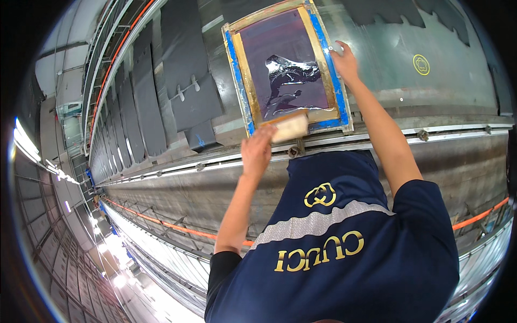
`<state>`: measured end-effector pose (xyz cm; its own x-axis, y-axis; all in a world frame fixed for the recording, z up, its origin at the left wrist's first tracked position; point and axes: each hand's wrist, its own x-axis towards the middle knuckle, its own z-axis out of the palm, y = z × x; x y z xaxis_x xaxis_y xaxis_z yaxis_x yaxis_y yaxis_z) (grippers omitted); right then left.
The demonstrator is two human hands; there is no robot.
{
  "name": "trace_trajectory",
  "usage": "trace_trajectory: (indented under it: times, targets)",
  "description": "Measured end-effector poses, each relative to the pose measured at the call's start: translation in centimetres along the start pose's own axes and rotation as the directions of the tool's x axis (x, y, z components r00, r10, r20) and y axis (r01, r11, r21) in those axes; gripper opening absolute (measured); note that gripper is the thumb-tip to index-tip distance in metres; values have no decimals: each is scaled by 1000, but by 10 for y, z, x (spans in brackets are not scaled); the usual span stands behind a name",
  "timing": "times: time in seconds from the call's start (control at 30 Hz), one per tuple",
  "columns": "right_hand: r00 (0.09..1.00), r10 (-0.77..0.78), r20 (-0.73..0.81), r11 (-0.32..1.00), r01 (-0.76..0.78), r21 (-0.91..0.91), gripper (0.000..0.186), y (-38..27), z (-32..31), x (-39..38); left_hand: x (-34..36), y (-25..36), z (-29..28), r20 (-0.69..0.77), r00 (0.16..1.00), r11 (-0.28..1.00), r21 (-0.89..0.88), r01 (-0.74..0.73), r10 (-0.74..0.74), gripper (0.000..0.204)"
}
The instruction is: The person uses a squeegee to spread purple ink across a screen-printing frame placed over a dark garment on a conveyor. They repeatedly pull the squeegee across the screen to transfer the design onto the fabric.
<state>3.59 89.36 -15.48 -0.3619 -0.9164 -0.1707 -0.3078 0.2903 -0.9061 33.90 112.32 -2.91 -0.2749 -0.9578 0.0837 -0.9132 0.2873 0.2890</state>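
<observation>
A screen printing frame (232, 70), edged with blue and tan tape, lies on the long table in front of me. Dark, glossy ink (291, 72) is pooled and streaked across its purple mesh (269, 37). My left hand (257, 152) is closed around one end of a squeegee (291, 128) with a pale wooden handle. The squeegee rests at the frame's near end, its blade edge mostly hidden under the handle. On the frame's right side, my right hand (346, 62) grips the outer edge with bent fingers.
Several dark grey fabric pieces (141, 97) lie along the table to the left, and more dark pieces (382, 11) at the far right. A yellow round print (421, 64) shows right of the frame. A metal rail with clamps (293, 151) runs along the near edge.
</observation>
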Motion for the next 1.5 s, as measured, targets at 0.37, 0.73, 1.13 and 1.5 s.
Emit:
trace_trajectory:
  times: [0.37,0.73,1.13,1.5]
  targets:
    - [999,-29,-19,999,30,22,53,5,6,2,146,-64,-67,526,815,919,-143,367,-244,30]
    - [999,-22,-34,999,23,34,50,11,10,4,147,-38,-98,488,873,989,131,-61,-11,44]
    - [998,-32,-55,999,33,23,49,9,10,4,135,-68,-50,151,986,984,172,41,-68,30]
    - [1000,15,3,1000,-15,24,51,1,2,0,122,-76,34,32,953,930,234,285,-300,35]
